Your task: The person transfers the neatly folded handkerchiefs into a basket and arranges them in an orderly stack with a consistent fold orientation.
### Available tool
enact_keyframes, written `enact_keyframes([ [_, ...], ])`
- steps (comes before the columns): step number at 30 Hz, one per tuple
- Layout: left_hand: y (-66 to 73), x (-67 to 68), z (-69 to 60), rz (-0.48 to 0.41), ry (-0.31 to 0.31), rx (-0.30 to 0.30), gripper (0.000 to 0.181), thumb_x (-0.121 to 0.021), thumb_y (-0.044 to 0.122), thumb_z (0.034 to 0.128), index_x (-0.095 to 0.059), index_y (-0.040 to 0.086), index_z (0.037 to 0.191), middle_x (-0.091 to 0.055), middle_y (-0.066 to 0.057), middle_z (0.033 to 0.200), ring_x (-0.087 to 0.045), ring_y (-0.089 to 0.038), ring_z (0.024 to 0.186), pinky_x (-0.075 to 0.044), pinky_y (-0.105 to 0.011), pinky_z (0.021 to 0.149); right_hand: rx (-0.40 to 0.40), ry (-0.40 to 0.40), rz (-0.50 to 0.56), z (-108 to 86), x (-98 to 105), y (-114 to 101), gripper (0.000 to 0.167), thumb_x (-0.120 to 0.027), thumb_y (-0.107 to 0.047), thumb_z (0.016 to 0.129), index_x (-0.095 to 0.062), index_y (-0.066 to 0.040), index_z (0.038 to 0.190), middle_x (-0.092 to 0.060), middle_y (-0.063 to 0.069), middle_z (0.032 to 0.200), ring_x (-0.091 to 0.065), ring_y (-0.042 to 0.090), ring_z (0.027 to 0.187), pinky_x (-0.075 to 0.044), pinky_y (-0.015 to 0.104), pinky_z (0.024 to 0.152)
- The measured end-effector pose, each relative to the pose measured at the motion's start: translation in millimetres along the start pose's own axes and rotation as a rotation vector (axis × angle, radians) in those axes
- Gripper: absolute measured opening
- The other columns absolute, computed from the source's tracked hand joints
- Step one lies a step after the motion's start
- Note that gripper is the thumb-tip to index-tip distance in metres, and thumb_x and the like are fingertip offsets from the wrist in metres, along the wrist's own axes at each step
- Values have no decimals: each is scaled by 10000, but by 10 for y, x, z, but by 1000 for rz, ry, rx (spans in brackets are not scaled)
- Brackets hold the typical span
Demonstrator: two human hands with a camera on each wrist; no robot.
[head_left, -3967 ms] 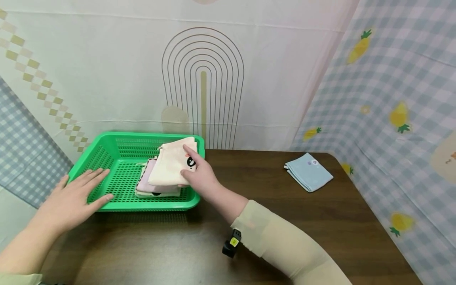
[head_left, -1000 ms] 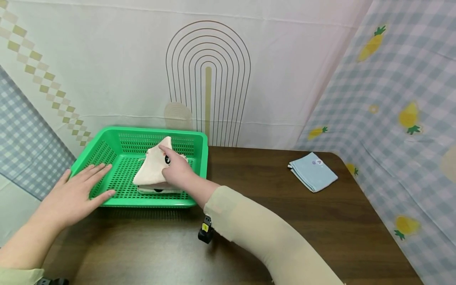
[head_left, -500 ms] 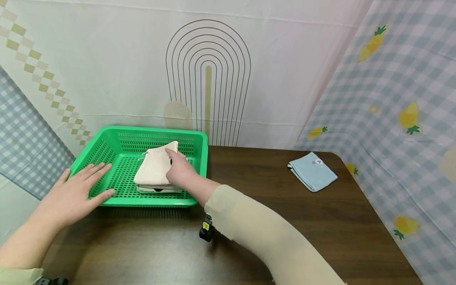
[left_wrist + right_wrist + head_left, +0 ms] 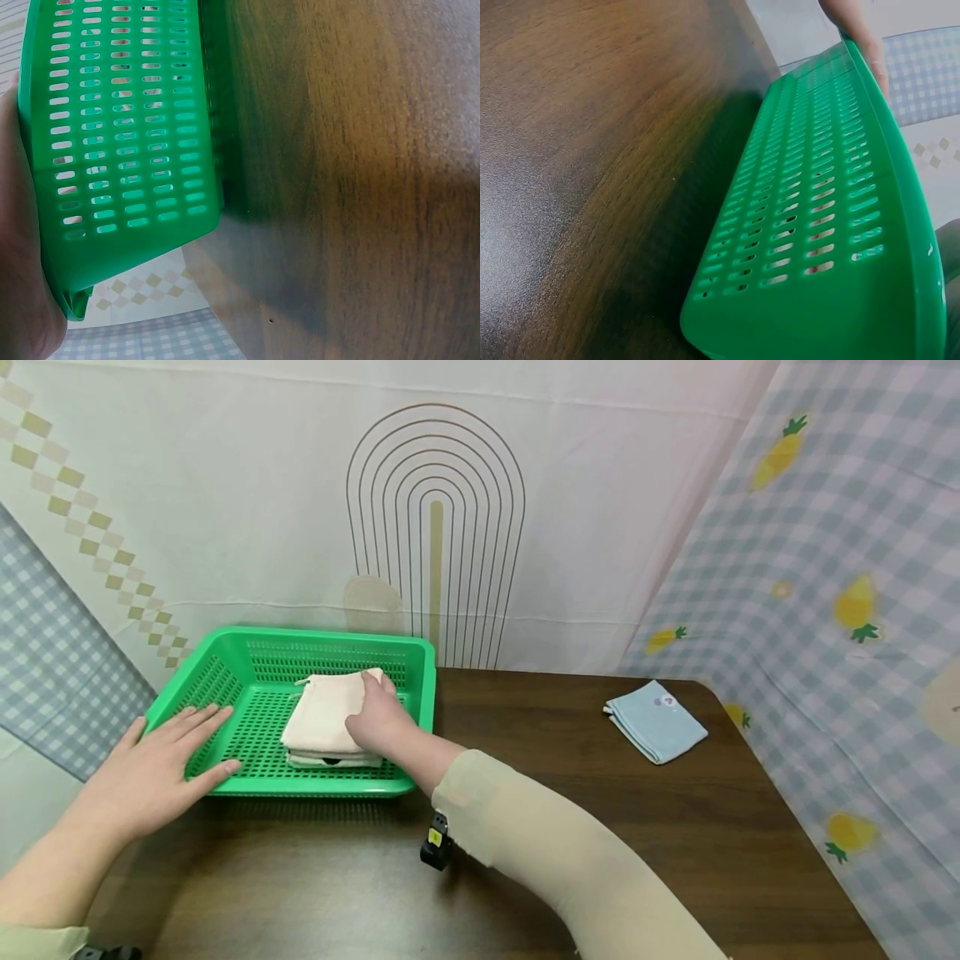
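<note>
In the head view, a green plastic basket (image 4: 315, 787) with slotted walls stands on the table. Inside it, a cream folded towel (image 4: 322, 710) lies on top of a small stack of folded cloths; a pale edge with a black print (image 4: 330, 762) shows below. My right hand (image 4: 381, 718) holds the cream towel by its right side, and part of the grip is hidden behind the hand. Fingers spread, my left hand (image 4: 161, 768) rests on the basket's left front rim. That hand also appears along the rim in the left wrist view.
A light blue folded towel (image 4: 656, 722) lies on the right of the dark wooden table (image 4: 540, 760). A white printed curtain (image 4: 600, 527) hangs behind, and a blue checked one (image 4: 862, 693) runs along the right edge.
My right hand has carried the cream towel left and down onto the stack, where it now lies flatter and straighter. The left hand has stayed on the rim.
</note>
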State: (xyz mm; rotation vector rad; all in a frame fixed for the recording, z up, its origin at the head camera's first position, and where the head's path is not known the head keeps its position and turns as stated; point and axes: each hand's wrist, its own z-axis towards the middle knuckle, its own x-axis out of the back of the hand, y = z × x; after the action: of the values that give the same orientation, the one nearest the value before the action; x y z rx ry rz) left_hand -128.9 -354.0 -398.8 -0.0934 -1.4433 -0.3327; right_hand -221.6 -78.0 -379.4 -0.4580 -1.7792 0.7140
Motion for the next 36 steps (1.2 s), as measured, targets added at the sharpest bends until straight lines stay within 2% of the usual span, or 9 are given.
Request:
enact_keyframes([
  [2, 3, 2, -1, -1, 0, 4, 835, -559, 563, 952, -176, 214, 1607, -342, -226, 1556, -284, -451, 1425, 178, -568, 1149, -8, 4, -1, -17, 5, -5, 761, -600, -175, 939, -215, -211, 1595, -130, 79, 1655, -531, 211, 1279, -465, 284, 742],
  [5, 5, 0, -4, -3, -2, 10, 837, -561, 567, 950, -175, 222, 1607, -344, -219, 1558, -276, -437, 1435, 199, -537, 1149, -23, 1, 5, -39, 9, -10, 773, -602, -196, 947, -191, -227, 1600, -101, 68, 1663, -427, 265, 1387, -485, 328, 844],
  [10, 2, -6, -7, -5, 2, 8, 840, -561, 570, 948, -170, 227, 1607, -344, -217, 1559, -267, -429, 1443, 213, -519, 1145, -37, 2, 17, -67, 12, -18, 753, -592, -249, 978, -173, -245, 1604, -68, 38, 1669, -262, 298, 1476, -413, 401, 1080],
  [12, -1, -6, -8, -6, 6, 6, 840, -562, 570, 947, -172, 227, 1607, -343, -216, 1560, -267, -427, 1444, 211, -521, 1146, -35, 7, 25, -75, 14, -24, 743, -588, -290, 987, -176, -243, 1603, -64, 31, 1669, -228, 298, 1488, -363, 420, 1130],
  [21, -18, -22, 0, -1, 13, 3, 844, -567, 571, 944, -172, 227, 1607, -340, -219, 1560, -273, -438, 1437, 204, -535, 1145, 17, 31, 10, -112, 4, -42, 725, -558, -416, 995, -215, -202, 1596, -117, 40, 1663, -175, 247, 1507, -261, 414, 1188],
  [28, -19, -24, -5, -9, 8, 4, 839, -563, 570, 948, -171, 232, 1607, -332, -210, 1567, -242, -419, 1457, 234, -514, 1131, 79, 46, -26, -149, -2, -30, 713, -516, -457, 1003, -229, -173, 1591, -199, 32, 1646, -176, 178, 1506, -245, 359, 1192],
  [36, -19, -17, -2, -2, 8, 3, 839, -562, 569, 948, -168, 232, 1608, -328, -202, 1573, -225, -404, 1469, 231, -522, 1131, 157, 72, -79, -252, 44, -47, 658, -437, -495, 1024, -271, -187, 1581, -243, 1, 1634, -208, 179, 1500, -249, 353, 1190],
])
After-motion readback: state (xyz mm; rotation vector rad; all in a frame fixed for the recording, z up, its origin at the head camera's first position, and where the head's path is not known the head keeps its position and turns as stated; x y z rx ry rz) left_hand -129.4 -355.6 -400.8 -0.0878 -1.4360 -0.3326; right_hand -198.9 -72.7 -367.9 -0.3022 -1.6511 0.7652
